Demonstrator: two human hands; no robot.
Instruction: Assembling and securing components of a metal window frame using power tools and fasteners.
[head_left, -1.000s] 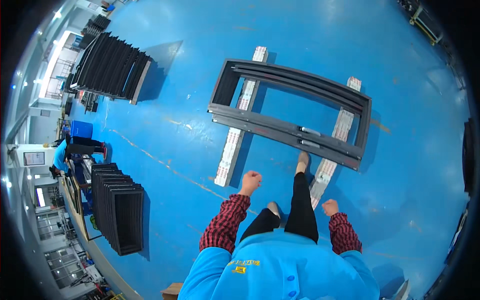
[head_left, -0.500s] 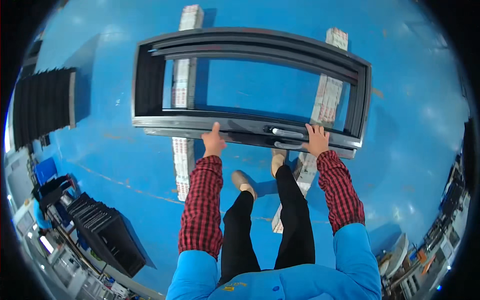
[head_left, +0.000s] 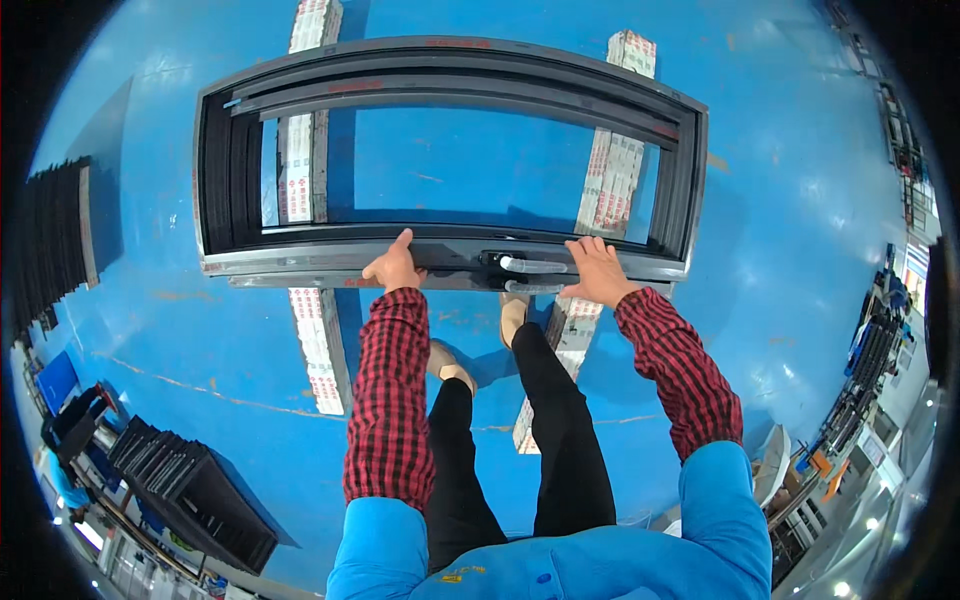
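Note:
Dark grey window frames (head_left: 300, 260), stacked one on another, lie in front of me across two long wrapped supports (head_left: 318, 355). On the near rail, my left hand (head_left: 395, 266) is closed over the edge, thumb on top and fingers partly hidden below. My right hand (head_left: 600, 273) grips the same rail farther right, its fingers laid over the top face. Just left of that hand, a window handle (head_left: 535, 266) in clear film sticks out along the rail. A second handle (head_left: 535, 288) shows beneath it, from the lower frame.
Blue floor (head_left: 430, 160) shows through the frame opening. At far left stands a row of black panels (head_left: 55, 240); a stack of black frames (head_left: 195, 490) sits at lower left. Racks and loose material (head_left: 870, 360) line the right side. My feet are close to the right support.
The view has shifted, so the frames and supports appear farther left. My right hand has turned, its fingers now pointing more to the left beside the handle. The left hand stays at the near rail.

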